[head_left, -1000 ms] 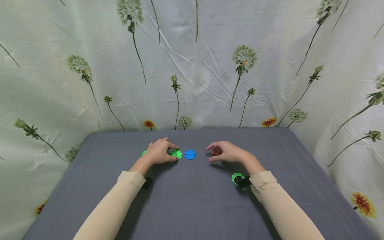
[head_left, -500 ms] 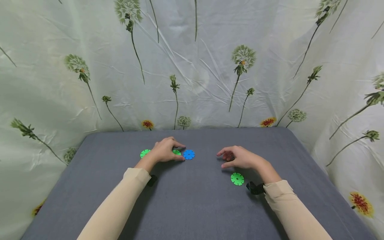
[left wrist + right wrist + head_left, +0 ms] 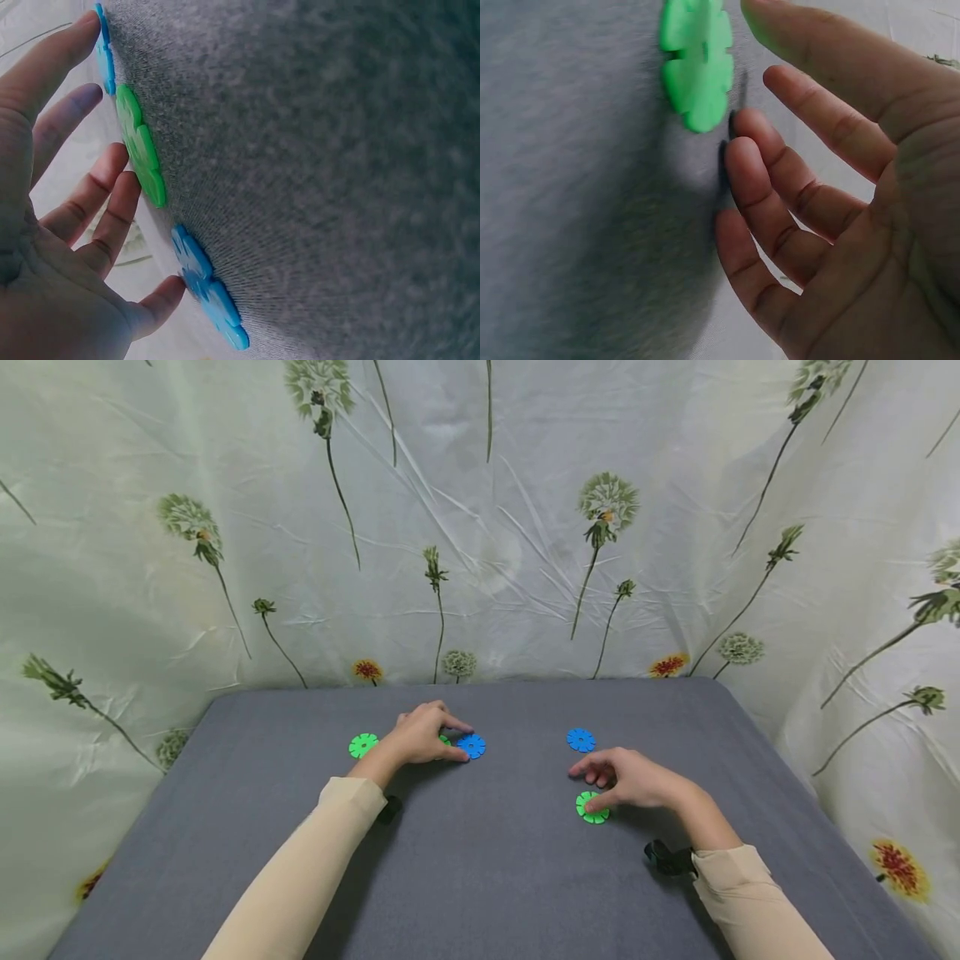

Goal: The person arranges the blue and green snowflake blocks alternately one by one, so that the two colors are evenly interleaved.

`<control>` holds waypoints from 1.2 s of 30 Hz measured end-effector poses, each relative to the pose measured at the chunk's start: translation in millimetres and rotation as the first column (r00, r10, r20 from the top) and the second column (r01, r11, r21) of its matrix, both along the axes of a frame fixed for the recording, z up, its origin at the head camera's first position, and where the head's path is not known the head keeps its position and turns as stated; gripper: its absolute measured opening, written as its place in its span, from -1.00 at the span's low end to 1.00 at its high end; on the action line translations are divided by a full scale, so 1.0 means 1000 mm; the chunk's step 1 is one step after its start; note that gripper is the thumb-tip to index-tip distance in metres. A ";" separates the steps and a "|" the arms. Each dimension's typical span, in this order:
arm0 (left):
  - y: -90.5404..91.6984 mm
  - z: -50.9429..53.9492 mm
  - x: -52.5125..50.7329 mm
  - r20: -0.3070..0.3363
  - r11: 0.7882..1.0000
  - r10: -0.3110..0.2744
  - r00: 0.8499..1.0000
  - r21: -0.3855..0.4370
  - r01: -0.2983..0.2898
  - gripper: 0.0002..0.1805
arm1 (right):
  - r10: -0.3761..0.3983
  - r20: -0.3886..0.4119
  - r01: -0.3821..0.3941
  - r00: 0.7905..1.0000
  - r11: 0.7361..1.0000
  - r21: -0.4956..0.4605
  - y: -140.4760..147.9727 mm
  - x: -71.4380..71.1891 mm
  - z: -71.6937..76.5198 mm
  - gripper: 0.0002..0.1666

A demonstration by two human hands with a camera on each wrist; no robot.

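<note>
Flat notched plastic discs lie on the grey cloth. My left hand [image 3: 422,735] reaches over the row at centre-left, thumb and forefinger spread at the edges of a blue disc [image 3: 471,746]. A green disc [image 3: 140,146] and another blue disc [image 3: 208,287] lie under its other fingers in the left wrist view; the head view largely hides them. My right hand [image 3: 637,778] hovers with loosely bent fingers above a green disc [image 3: 592,807], its thumb over that disc. In the right wrist view, a gap shows between the thumb and the green disc.
Another green disc [image 3: 363,745] lies left of the left hand. A separate blue disc [image 3: 581,740] lies beyond the right hand. The grey table [image 3: 480,877] ends at a flower-printed curtain [image 3: 510,527]. Each wrist wears a black camera.
My left hand has slid right from the green disc to the blue one. My right hand has moved right and nearer, uncovering a blue disc and coming over the green one.
</note>
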State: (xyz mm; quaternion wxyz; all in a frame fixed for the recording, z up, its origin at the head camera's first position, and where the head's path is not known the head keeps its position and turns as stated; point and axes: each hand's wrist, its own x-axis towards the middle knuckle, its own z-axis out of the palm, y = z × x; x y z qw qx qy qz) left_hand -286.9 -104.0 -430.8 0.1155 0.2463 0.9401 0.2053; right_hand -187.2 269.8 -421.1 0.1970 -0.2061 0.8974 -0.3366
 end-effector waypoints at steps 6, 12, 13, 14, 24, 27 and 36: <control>0.000 -0.002 0.000 0.010 1.000 0.008 1.000 -0.002 -0.008 -0.47 | 0.009 -0.013 -0.009 1.000 0.999 -0.031 0.007 0.010 -0.007 -0.36; 0.001 -0.003 -0.001 -0.001 1.000 0.015 1.000 -0.003 -0.015 -0.48 | 0.015 -0.053 -0.017 0.998 0.999 -0.043 0.010 0.014 -0.013 -0.35; 0.001 -0.004 -0.001 -0.001 1.000 0.017 1.000 -0.003 -0.017 -0.48 | 0.013 -0.059 -0.016 0.998 0.999 -0.043 0.010 0.015 -0.013 -0.36; 0.001 -0.004 -0.001 0.000 1.000 0.018 1.000 -0.004 -0.018 -0.47 | 0.010 -0.065 -0.013 0.998 0.999 -0.043 0.010 0.015 -0.014 -0.36; 0.003 -0.003 -0.001 0.006 1.000 0.016 1.000 -0.008 -0.016 -0.43 | -0.015 -0.094 0.011 0.995 0.999 -0.053 0.008 0.016 -0.017 -0.41; 0.003 -0.003 -0.001 0.005 1.000 0.014 1.000 -0.011 -0.014 -0.44 | -0.015 -0.087 0.009 0.996 0.998 -0.060 0.009 0.016 -0.017 -0.41; 0.007 -0.001 -0.001 0.005 1.000 0.022 1.000 -0.021 -0.022 -0.46 | -0.030 -0.082 0.027 0.996 0.999 -0.042 0.013 0.018 -0.014 -0.44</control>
